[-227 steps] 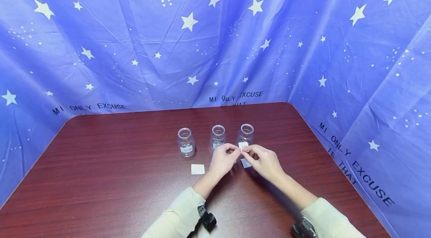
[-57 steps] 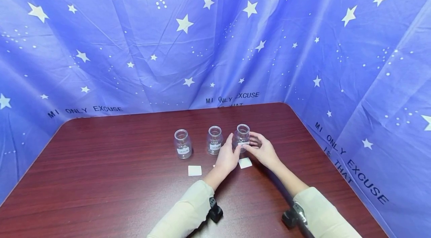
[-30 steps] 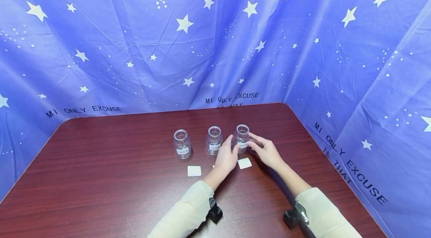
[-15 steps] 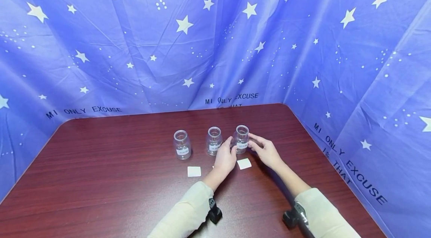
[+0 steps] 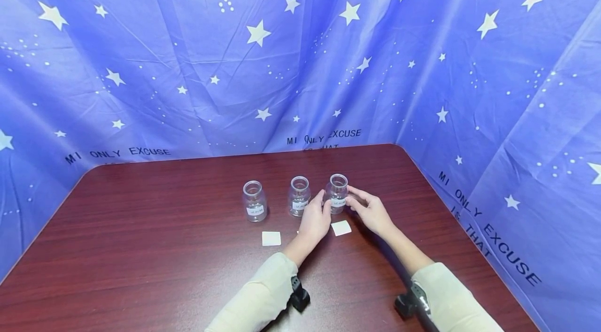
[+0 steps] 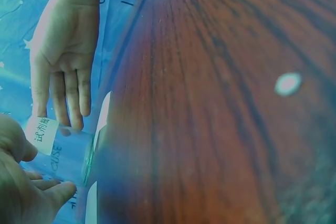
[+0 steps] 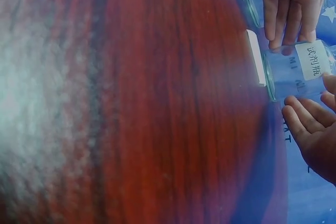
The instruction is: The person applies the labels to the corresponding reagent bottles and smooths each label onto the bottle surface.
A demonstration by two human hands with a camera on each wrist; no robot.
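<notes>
Three small glass reagent bottles stand uncapped in a row. On the rightmost bottle (image 5: 338, 193) a white label (image 7: 312, 60) with dark characters lies across the front. My left hand (image 5: 315, 221) holds that bottle from its left side, thumb towards the front. From the other side my right hand (image 5: 374, 214) holds it, thumb beside the label's edge and fingers along the glass. The middle bottle (image 5: 299, 193) and left bottle (image 5: 254, 201) also bear white labels. In front of the held bottle lies a white paper square (image 5: 341, 228).
Another white square (image 5: 271, 238) lies before the left bottle. A white corner (image 5: 298, 232) shows beside my left wrist, the remainder hidden. The dark red wooden table (image 5: 155, 248) is backed by a blue star-printed curtain (image 5: 197, 50).
Earlier both hands pinched at a small label in front of the right bottle. Since then they have spread to its two sides, and my right thumb has moved off the label. The last half second looks still.
</notes>
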